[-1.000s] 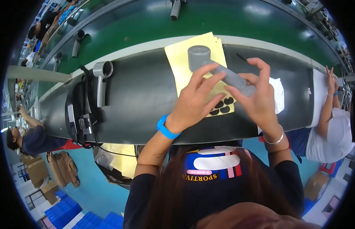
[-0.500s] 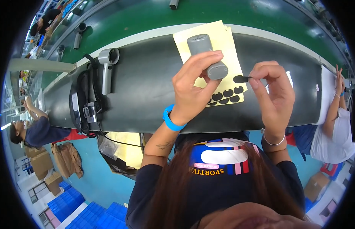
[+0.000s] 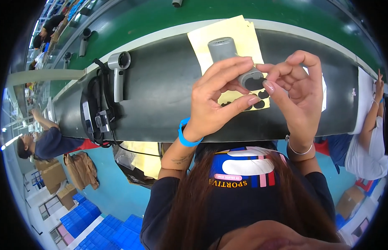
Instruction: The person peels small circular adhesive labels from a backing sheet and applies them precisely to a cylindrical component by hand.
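Observation:
My left hand [image 3: 210,102] is closed around a grey oval-ended device body [image 3: 222,49], its vented end pointing away from me. On the near end lies a thin black oval pad [image 3: 254,82]. My right hand [image 3: 300,91] pinches at the pad's right edge with thumb and index finger, the other fingers curled. Under both hands is a pale yellow backing sheet [image 3: 198,45] with several black pads [image 3: 259,105] along its near edge, partly covered by my left hand.
A grey handheld fan [image 3: 118,79] lies left on the dark work surface [image 3: 160,83], beside a black strap with a small device [image 3: 101,121] and cable. Beyond runs a green conveyor belt [image 3: 160,21]. A white sheet [image 3: 361,100] and a co-worker's arm [image 3: 371,112] are at right.
My right hand has brought the black pad leftward from beside the grey body onto its near end. The body's near end has shifted slightly right, and the view has moved a little.

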